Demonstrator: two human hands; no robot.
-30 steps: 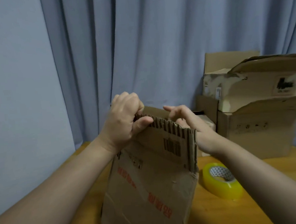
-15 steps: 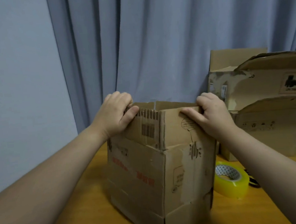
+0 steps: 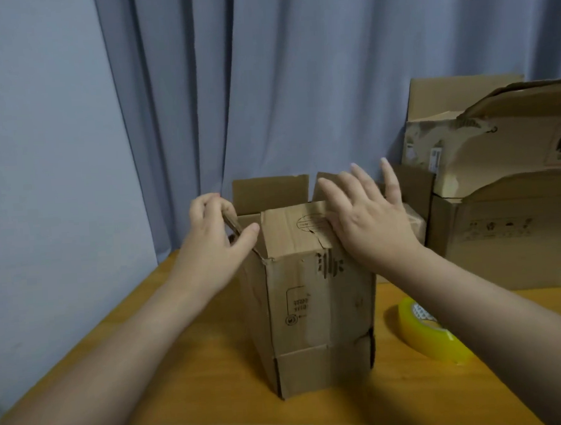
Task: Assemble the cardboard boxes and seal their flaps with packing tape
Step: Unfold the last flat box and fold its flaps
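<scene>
A worn brown cardboard box (image 3: 314, 308) stands upright in the middle of the wooden table, squared out, with its top flaps raised. My left hand (image 3: 216, 239) grips the left top flap, thumb on the outside and fingers curled over its edge. My right hand (image 3: 368, 220) lies with straight, spread fingers on the right side of the near top flap, pressing it. A roll of yellowish packing tape (image 3: 434, 334) lies on the table to the right of the box, partly behind my right forearm.
Larger torn cardboard boxes (image 3: 503, 225) are stacked at the back right of the table (image 3: 190, 375). A grey-blue curtain (image 3: 297, 80) hangs behind, with a plain wall on the left. The table's front edge runs just below the box.
The flattened box has been pulled open into a square shape and turned. My right hand went from gripping the top edge to lying flat and spread; my left hand still grips the left flap.
</scene>
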